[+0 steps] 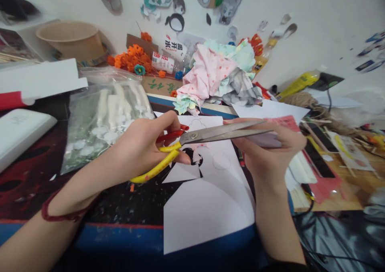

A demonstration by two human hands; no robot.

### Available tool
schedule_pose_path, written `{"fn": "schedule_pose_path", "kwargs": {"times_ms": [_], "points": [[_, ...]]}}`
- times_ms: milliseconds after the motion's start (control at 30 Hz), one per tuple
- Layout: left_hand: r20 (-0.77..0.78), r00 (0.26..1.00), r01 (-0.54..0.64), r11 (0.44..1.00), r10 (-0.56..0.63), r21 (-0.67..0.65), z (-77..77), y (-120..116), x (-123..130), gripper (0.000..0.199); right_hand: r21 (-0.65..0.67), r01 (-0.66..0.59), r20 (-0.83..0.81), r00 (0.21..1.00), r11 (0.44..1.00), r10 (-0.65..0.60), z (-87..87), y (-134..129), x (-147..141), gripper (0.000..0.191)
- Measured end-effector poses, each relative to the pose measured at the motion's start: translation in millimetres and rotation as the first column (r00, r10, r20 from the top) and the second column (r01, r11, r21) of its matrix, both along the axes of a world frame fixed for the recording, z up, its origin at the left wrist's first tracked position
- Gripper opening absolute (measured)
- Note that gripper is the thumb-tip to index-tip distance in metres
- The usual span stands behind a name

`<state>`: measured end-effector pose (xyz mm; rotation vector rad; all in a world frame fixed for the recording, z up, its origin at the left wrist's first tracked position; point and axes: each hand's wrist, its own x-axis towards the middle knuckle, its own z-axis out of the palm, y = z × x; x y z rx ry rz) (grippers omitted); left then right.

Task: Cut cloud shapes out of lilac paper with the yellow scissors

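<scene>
My left hand (150, 139) is closed around the yellow handle of a pair of scissors (216, 133). Its metal blades point right, slightly parted. A red piece (173, 133) shows by the left fingers; whether it belongs to the handle I cannot tell. My right hand (267, 147) is curled behind the blade tips, around a thin pale grey-purple piece (264, 139) that looks like paper. Below the hands lies a white paper sheet (207, 212) with drawn round outlines and a cut-out hole. A loose white paper scrap (183, 172) rests beside the hole.
A clear bag (87, 115) of pale sticks lies left, near a white box (24, 131). Behind are orange flowers (132, 59), crumpled patterned cloth or paper (210, 71) and a tan bucket (72, 43). Phones (319, 155) and twine (309, 103) sit at right.
</scene>
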<state>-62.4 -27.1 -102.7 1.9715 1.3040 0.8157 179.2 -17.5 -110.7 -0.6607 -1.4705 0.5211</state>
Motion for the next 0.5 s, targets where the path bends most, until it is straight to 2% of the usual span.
{"fn": "schedule_pose_path", "kwargs": {"times_ms": [100, 267, 400, 500], "points": [[0.083, 0.997, 0.001, 0.999, 0.003, -0.053, -1.7, 3, -1, 0.039, -0.045, 0.008, -0.006, 1.000, 0.999, -0.008, 1.2, 0, -2, 0.020], [0.401, 0.914, -0.043, 0.997, 0.067, -0.071, -11.4, 9, 0, 0.035, -0.158, 0.043, 0.012, 0.999, 0.986, -0.042, 2.6, -1, -3, 0.013], [0.440, 0.888, -0.070, 0.985, 0.132, -0.155, -11.0, 8, 7, 0.032, -0.253, 0.018, 0.031, 0.999, 0.967, -0.011, 1.8, 0, -1, 0.007], [0.510, 0.856, -0.023, 0.992, 0.085, -0.127, -1.7, 5, 18, 0.038, -0.384, -0.080, 0.005, 0.996, 0.920, 0.089, 2.6, 3, 0, 0.011]]}}
